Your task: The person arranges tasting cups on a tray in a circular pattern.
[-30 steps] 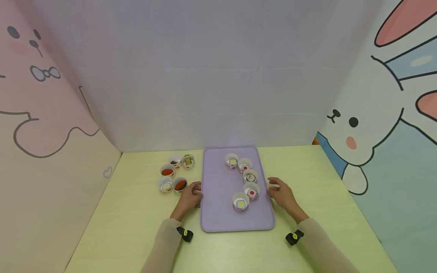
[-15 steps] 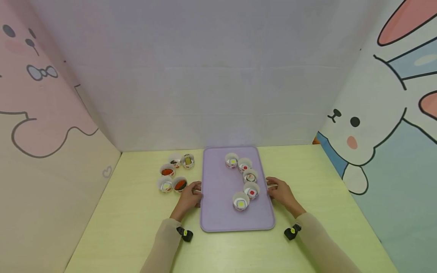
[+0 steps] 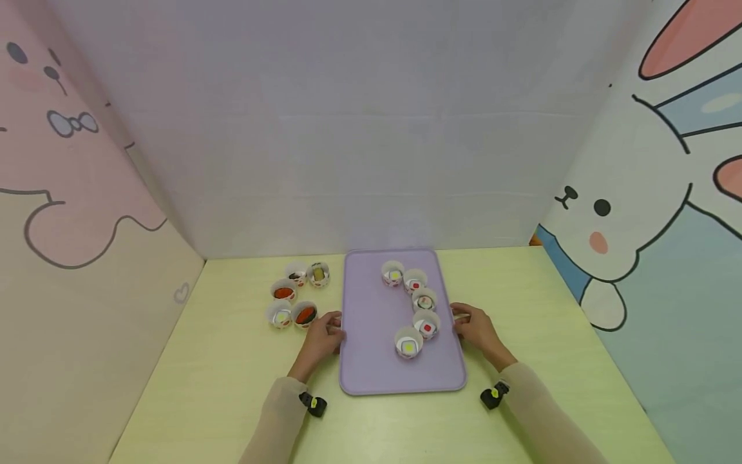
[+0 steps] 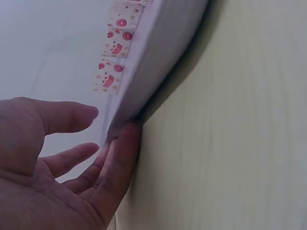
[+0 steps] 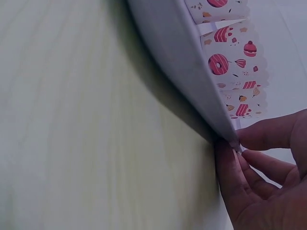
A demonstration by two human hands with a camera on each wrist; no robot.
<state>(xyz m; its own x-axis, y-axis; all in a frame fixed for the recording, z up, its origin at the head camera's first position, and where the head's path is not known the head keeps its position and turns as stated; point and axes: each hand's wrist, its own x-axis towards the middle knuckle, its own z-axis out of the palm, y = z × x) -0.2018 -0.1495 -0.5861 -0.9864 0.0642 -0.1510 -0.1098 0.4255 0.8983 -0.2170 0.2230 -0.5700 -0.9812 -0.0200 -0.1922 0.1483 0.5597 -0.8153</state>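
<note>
A lilac tray point(image 3: 371, 361) lies on the table, bearing several paper cups in a curved row. Each cup, such as this near cup point(image 3: 409, 343), contains a small piece that looks like a sushi roll with a coloured centre. At the tray's left side my left hand point(image 3: 320, 338) holds the edge, its fingers curled against the outside and its thumb above the rim. On the opposite side my right hand point(image 3: 478, 330) pinches the rim between thumb and fingers. The right wrist view shows this pinch point(image 5: 261, 167) close up; cup walls point(image 5: 235, 57) printed with cakes and doughnuts stand behind the rim.
Left of the tray, close to my left hand, stand several more cups; one cup point(image 3: 304, 314) has an orange-topped piece, and a far cup point(image 3: 319, 274) a yellowish one. A pale wall point(image 3: 371, 161) rises behind the light wooden table point(image 3: 220, 361), with cartoon-printed panels either side.
My right hand has shifted slightly left, its fingers coming closer onto the tray's edge. The left hand has lowered very slightly. Tray and cups look unmoved.
</note>
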